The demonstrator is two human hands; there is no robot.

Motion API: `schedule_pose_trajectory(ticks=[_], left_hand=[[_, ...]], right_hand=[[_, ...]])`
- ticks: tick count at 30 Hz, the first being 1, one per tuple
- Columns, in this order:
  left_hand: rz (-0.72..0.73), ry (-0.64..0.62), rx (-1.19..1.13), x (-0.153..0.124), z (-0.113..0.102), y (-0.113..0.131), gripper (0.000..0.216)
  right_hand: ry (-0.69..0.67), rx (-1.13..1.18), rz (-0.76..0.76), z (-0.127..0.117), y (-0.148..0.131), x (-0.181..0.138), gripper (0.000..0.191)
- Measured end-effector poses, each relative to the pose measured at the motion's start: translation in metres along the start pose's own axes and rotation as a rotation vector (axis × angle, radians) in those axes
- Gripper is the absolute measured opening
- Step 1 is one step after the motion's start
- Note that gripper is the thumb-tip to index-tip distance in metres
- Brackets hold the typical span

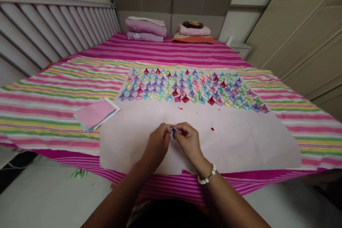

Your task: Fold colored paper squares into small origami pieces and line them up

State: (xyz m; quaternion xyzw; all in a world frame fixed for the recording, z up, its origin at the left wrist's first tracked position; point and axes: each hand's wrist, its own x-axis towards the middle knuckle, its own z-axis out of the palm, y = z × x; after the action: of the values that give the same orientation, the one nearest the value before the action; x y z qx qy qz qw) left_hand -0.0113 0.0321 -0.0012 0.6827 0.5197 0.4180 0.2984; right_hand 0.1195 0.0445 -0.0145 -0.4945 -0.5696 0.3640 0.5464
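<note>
Between my two hands is a small purple folded paper piece [173, 134], held above the near part of a large pale sheet [240, 139]. My left hand [160, 137] pinches its left side with closed fingers. From the other side, the thumb and fingers of my right hand [188, 139] grip it too, hiding part of the folds. Beyond the hands, several rows of small folded paper shapes [184, 98] in many colours cover the far part of the sheet.
A stack of coloured paper [94, 113] lies to the left on the striped bedspread [53, 114]. Red paper scraps [212, 129] dot the sheet. Folded bedding [145, 28] is piled by the headboard [171, 5]. Green paper [79, 174] lies on the floor.
</note>
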Motion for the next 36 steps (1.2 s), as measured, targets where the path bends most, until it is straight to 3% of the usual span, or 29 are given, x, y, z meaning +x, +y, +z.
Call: schedule_pose_trajectory(ticks=[4,6,13,22,28,32,36], left_hand=[[0.269,-0.054,0.098,-0.001,-0.004,-0.009,0.028],[0.311,-0.062,0.109,-0.001,-0.006,-0.01,0.029],[0.068,0.008,-0.019,-0.001,-0.019,0.0,0.011],[-0.115,-0.019,-0.251,-0.002,-0.022,0.013,0.008],[-0.321,0.032,-0.545,0.003,-0.015,0.012,0.054],[-0.323,0.013,-0.536,0.006,-0.014,0.012,0.021],[-0.296,-0.007,-0.55,0.007,-0.018,0.015,0.023]], right_hand=[[-0.002,0.081,0.101,-0.002,0.004,0.002,0.013],[-0.029,0.116,0.148,-0.004,0.002,0.003,0.01],[-0.27,0.297,0.253,-0.02,-0.013,0.004,0.021],[-0.344,0.353,0.318,-0.022,-0.012,0.001,0.02],[-0.314,0.278,0.28,-0.019,-0.012,-0.003,0.023],[-0.326,0.248,0.283,-0.018,-0.016,-0.006,0.026],[-0.38,0.253,0.271,-0.019,-0.02,-0.007,0.025]])
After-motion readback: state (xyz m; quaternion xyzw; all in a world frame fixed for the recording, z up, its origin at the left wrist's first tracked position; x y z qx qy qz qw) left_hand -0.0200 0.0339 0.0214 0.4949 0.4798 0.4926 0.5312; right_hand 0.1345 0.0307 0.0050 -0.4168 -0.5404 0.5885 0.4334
